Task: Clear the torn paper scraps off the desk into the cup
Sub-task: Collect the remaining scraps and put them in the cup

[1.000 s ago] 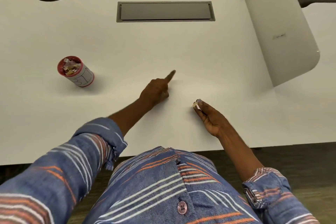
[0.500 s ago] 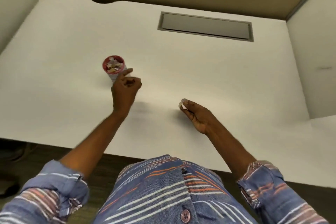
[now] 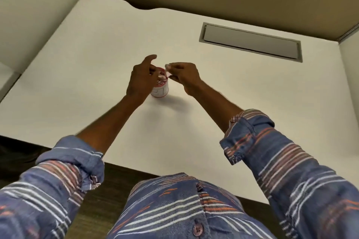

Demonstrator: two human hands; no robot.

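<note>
A small white cup [image 3: 160, 91] with a red rim stands on the white desk [image 3: 97, 75], with paper scraps [image 3: 161, 79] piled in its mouth. My left hand [image 3: 140, 78] is against the cup's left side, fingers loosely spread over the rim, index finger raised; whether it pinches a scrap is hidden. My right hand [image 3: 184, 76] hovers just right of and above the rim, its fingertips pinching a small white paper scrap [image 3: 167, 67] over the cup's mouth.
A grey recessed cable hatch [image 3: 250, 42] lies in the desk at the back right. White divider panels rise at the left [image 3: 38, 11] and far right. The desk's front edge runs just above my striped shirt.
My right hand carried its scrap from the desk's middle leftward to above the cup. The left hand closed in on the cup's rim. The camera view swung left.
</note>
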